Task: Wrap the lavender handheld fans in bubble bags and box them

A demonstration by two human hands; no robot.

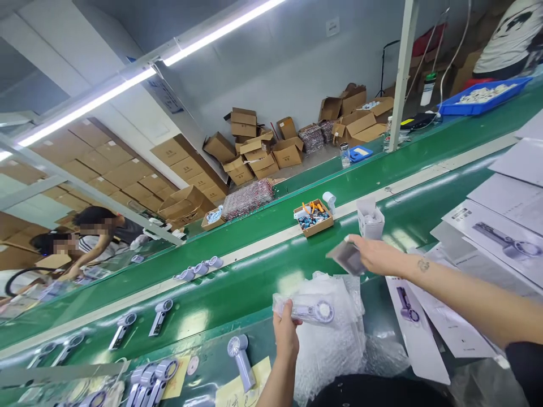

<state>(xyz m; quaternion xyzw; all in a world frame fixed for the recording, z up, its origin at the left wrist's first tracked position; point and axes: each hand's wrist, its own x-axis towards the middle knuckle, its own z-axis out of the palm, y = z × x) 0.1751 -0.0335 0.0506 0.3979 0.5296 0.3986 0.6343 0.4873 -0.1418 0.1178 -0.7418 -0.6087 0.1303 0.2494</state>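
Note:
My left hand [286, 333] is closed round the handle end of a lilac handheld fan [324, 312] in a clear plastic bag. Its round head points right, over a pile of bubble-wrap bags [326, 362]. Farther right, my right hand [375, 257] pinches a flat greyish piece [348, 257], perhaps a folded leaflet; its exact kind is unclear. Just behind that hand stands a small open white box [370, 219] with pale items inside. An unwrapped handheld fan [241, 362] lies left of my left hand, partly on a yellow sheet.
Flat white printed cartons [504, 237] are stacked at the right. Across the bench runs a green conveyor belt [250, 271] carrying several fans. A small cardboard box of parts [314, 219] sits on it. Two people [97, 237] work at the far left; another person [509, 39] is at the upper right.

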